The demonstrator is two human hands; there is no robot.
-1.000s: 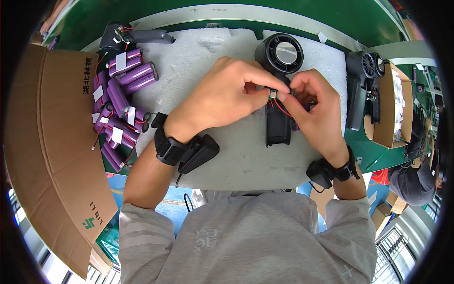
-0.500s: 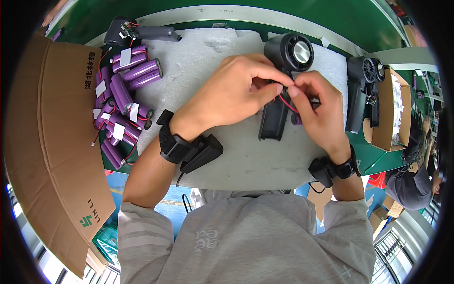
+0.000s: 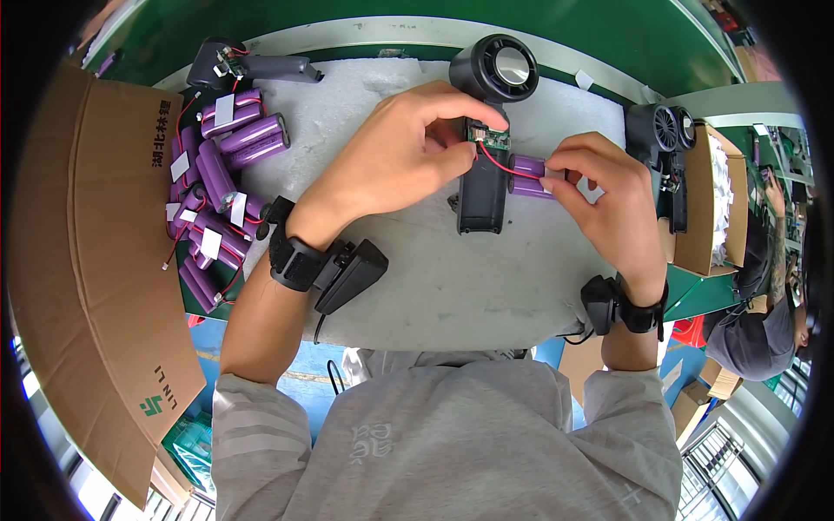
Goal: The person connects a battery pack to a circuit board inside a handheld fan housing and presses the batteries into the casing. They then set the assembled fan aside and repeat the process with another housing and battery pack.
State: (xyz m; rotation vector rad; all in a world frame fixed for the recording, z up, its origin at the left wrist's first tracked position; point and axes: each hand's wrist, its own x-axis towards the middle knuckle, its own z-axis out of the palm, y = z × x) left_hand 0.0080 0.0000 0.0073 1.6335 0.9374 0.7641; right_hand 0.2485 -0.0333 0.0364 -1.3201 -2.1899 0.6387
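A dark handheld fan (image 3: 483, 204) lies on the white foam mat with its round head (image 3: 493, 69) at the far end and its handle shell pointing toward me. Near the neck, a small green circuit board (image 3: 497, 137) shows in the handle. My left hand (image 3: 391, 165) pinches the fan around this board, thumb and fingers closed on its left side. Just right of the handle, my right hand (image 3: 608, 191) grips a purple battery pack (image 3: 526, 176) by its right end. A red wire (image 3: 495, 162) runs from the board to the pack.
Several purple battery packs (image 3: 223, 178) with white labels are heaped at left, beside a tall cardboard box (image 3: 95, 252). A grey fan housing (image 3: 282, 65) lies behind them. More dark fans (image 3: 653, 130) and an open carton (image 3: 695, 246) stand at right. Another person (image 3: 747, 343) sits beyond.
My hands have moved apart. The right one has shifted from the wire by the board to the battery pack, which now shows beside the handle. The fan has moved slightly left and away.
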